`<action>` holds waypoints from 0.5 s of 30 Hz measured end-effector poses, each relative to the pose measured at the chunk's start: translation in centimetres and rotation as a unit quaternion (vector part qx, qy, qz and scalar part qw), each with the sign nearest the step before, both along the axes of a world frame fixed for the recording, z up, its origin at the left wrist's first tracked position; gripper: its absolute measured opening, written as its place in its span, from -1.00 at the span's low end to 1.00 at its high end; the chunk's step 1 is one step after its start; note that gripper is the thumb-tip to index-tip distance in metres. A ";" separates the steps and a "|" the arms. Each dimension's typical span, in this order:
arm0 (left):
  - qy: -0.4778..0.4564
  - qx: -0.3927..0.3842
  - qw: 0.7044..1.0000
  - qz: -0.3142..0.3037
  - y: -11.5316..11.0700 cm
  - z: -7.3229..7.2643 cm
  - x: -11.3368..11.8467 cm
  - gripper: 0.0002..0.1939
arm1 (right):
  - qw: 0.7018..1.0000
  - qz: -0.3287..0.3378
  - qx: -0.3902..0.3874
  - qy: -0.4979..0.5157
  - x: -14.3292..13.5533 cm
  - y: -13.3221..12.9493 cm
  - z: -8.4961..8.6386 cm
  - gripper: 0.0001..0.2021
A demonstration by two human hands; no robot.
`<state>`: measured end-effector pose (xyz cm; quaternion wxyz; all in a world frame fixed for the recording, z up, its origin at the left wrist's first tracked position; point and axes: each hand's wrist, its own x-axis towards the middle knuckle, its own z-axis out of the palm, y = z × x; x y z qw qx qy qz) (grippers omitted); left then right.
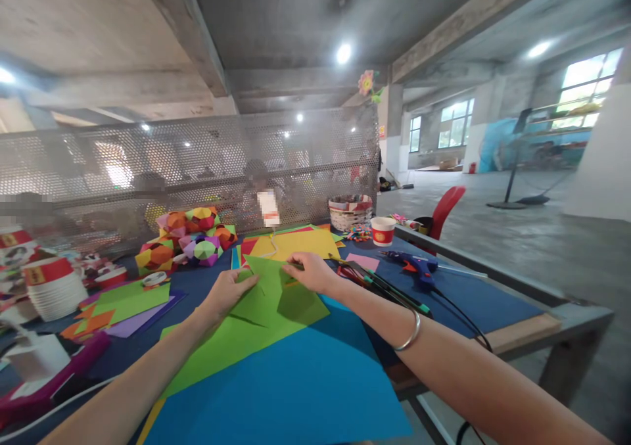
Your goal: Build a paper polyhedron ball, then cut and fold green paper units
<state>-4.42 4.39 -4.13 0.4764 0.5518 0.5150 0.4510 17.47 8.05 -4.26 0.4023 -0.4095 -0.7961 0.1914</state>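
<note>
A small piece of green paper (262, 284) is held up in front of me, slightly tilted. My left hand (227, 292) pinches its left edge between thumb and fingers. At the opposite edge my right hand (311, 271), with a silver bangle on the wrist, is closed on the paper, its fingertips partly hidden. Beneath both hands lies a larger green sheet (210, 359), shadowed by them. That sheet overlaps a big blue sheet (290, 386) nearest to me. Just beyond the hands, a yellow sheet (308, 242) rests on other coloured paper.
Folded-paper balls (204, 248) sit at the back left, by a perforated metal screen (305, 149). Stacked paper cups (54, 287) stand left. To the right are a blue glue gun (419, 267) with its cord, a paper cup (383, 231) and a woven basket (350, 215).
</note>
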 end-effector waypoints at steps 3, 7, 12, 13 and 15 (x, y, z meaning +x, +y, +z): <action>0.002 -0.001 1.000 0.008 -0.1 0.0 0.0 -0.74 | 1.000 -0.007 -0.003 -0.008 0.0 0.0 0.0 -0.83; 0.006 0.001 1.000 0.014 -0.4 0.3 0.2 -0.69 | 1.000 -0.014 -0.004 -0.016 0.0 0.0 0.0 -0.84; 0.016 0.005 1.000 0.018 -0.6 0.6 0.2 -0.62 | 1.000 -0.018 -0.005 -0.024 0.1 0.0 0.0 -0.83; 0.018 0.007 1.000 0.020 -0.6 0.6 0.1 -0.61 | 1.000 -0.018 -0.005 -0.025 0.1 0.0 0.0 -0.82; 0.022 0.011 0.999 0.023 -0.5 0.5 0.0 -0.57 | 0.999 -0.020 -0.004 -0.027 0.2 0.1 -0.1 -0.80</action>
